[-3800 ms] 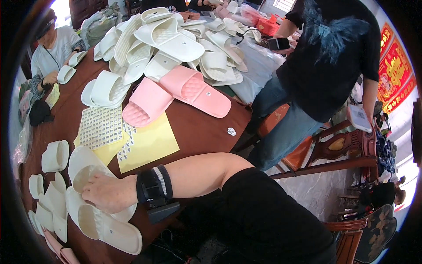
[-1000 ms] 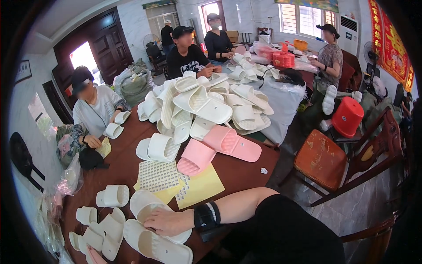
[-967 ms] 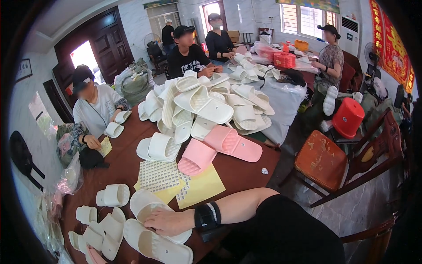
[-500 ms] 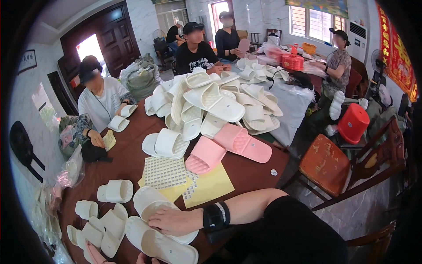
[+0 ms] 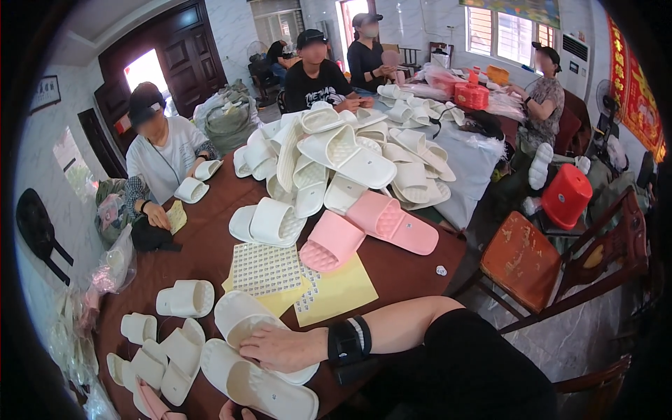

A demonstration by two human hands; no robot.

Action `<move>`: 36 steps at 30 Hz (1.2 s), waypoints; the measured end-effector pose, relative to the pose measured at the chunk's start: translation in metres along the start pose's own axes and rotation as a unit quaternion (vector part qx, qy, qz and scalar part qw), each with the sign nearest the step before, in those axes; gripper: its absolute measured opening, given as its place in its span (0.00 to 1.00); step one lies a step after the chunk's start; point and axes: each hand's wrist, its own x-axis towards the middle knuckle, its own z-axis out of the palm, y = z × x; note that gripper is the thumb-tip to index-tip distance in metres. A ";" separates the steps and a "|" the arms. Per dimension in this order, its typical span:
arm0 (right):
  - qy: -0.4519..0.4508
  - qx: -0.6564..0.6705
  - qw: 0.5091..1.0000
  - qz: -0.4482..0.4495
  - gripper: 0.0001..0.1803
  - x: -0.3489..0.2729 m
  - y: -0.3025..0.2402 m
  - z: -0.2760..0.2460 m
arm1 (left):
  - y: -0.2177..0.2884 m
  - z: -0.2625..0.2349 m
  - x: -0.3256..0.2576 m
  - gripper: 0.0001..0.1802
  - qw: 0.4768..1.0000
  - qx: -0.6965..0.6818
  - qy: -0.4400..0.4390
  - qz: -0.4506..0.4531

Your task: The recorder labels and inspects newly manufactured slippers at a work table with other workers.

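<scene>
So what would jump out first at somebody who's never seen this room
Probably the heap of white slippers mid-picture on the brown table, with a pink pair at its near side. Closer, the person's right hand, black band at the wrist, lies over a white slipper. A red hanging brightens the far right wall.

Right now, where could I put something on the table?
Brown cloth is bare between the black object, sticker sheet and lower white slippers. A smaller patch lies between the yellow sheet, pink slippers and round white label. The big slipper pile and those lower slippers are crowded.
</scene>
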 end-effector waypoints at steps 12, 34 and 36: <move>-0.029 0.009 0.999 0.019 0.19 0.001 0.003 0.005 | -0.002 0.002 -0.003 0.14 0.999 -0.025 0.006 -0.020; -0.037 0.014 0.999 0.013 0.15 -0.002 0.003 0.002 | 0.007 0.004 -0.006 0.14 0.998 -0.033 0.015 -0.053; -0.029 0.018 0.999 0.010 0.14 -0.003 0.004 0.002 | 0.007 0.004 -0.006 0.13 0.998 -0.034 0.013 -0.049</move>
